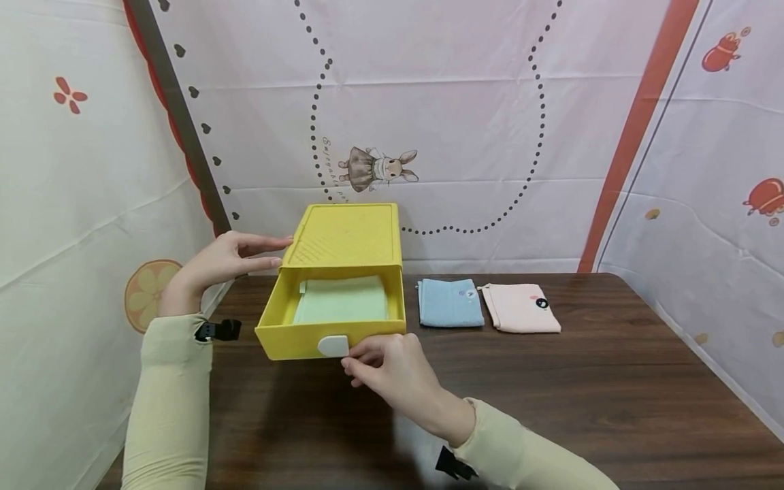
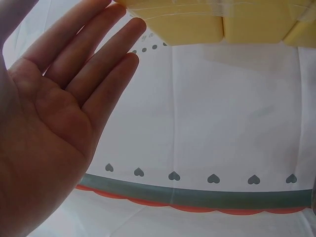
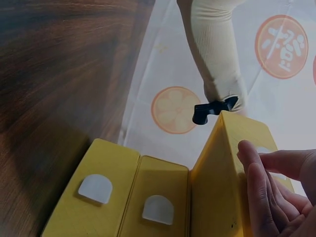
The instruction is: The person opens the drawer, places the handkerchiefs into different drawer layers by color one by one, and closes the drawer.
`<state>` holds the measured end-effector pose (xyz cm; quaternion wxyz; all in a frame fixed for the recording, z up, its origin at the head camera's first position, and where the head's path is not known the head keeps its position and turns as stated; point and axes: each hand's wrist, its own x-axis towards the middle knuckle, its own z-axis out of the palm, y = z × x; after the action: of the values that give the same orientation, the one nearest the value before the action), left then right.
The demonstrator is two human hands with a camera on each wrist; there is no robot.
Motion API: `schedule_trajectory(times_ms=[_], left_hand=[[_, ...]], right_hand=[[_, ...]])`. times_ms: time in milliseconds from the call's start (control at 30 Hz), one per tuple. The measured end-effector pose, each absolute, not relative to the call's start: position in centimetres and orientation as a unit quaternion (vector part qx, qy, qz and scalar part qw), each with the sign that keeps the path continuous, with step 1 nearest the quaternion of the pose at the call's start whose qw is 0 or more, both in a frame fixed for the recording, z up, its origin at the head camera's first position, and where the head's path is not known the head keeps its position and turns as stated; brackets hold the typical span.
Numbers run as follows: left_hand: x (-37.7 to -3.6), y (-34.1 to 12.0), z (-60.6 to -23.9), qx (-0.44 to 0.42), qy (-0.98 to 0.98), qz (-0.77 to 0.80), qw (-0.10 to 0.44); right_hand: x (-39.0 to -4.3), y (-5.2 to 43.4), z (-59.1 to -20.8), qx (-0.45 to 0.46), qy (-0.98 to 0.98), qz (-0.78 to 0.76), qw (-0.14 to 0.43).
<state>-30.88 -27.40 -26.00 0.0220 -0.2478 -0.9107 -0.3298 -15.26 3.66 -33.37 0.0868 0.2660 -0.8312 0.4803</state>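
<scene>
Dark wood-grain table [image 1: 569, 401]: yellow drawer unit [image 1: 344, 235], folded blue cloth [image 1: 449, 306], folded pink cloth [image 1: 517, 312] just beside.

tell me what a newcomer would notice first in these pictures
The yellow drawer unit stands left of centre, its top drawer pulled out with a green cloth inside. The right hand pinches the drawer's white tab while the left hand touches the unit's side. To its right, a blue cloth and pink cloth lie on the dark table.

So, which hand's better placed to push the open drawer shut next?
Right, likely: the right hand is at the white tab on the yellow drawer; the left hand is at the left side of the cabinet, better for bracing.
</scene>
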Motion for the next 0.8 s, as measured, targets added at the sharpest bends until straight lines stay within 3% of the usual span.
schedule_trajectory(times_ms=[800], left_hand=[[-30.9, -27.4, -25.9, -0.252, -0.912, -0.322, 0.025]], right_hand=[[-17.7, 2.7, -34.6, 0.245, -0.815, 0.501, 0.158]])
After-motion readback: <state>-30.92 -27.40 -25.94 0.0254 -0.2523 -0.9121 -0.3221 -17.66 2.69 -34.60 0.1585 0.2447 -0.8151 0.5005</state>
